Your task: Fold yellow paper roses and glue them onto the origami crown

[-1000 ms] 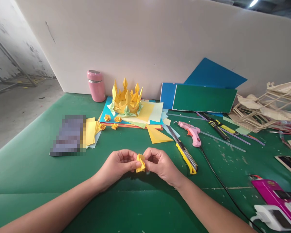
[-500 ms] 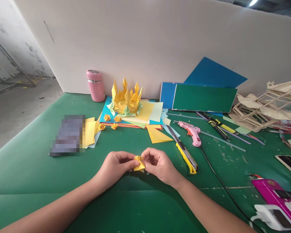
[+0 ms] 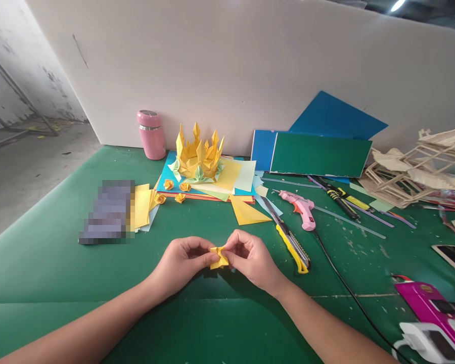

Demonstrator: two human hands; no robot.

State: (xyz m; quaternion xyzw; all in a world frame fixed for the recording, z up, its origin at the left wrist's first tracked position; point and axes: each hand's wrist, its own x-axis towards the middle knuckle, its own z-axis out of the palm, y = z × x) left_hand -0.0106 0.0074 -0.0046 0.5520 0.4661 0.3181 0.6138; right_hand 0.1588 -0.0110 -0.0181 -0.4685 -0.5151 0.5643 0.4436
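Note:
A small piece of folded yellow paper (image 3: 219,258) is held just above the green table (image 3: 167,328), pinched from both sides. My left hand (image 3: 185,260) grips its left edge between thumb and fingers. On its right side, my right hand (image 3: 250,260) does the same. Several yellow paper roses (image 3: 180,197) lie beyond my left hand. Behind them stands a yellow paper crown (image 3: 199,162) with pale green leaf shapes around its base, on a stack of coloured paper (image 3: 242,174).
A yellow utility knife (image 3: 291,247) and a pink glue gun (image 3: 302,208) with a trailing cord lie to the right. Yellow sheets (image 3: 141,207) and a pixelated dark object (image 3: 111,210) are on the left. A pink flask (image 3: 151,135) stands at the back.
My fingers have shifted slightly on the folded yellow paper, which now looks flatter and more spread. The whole view has drifted a little; the other things stay in place.

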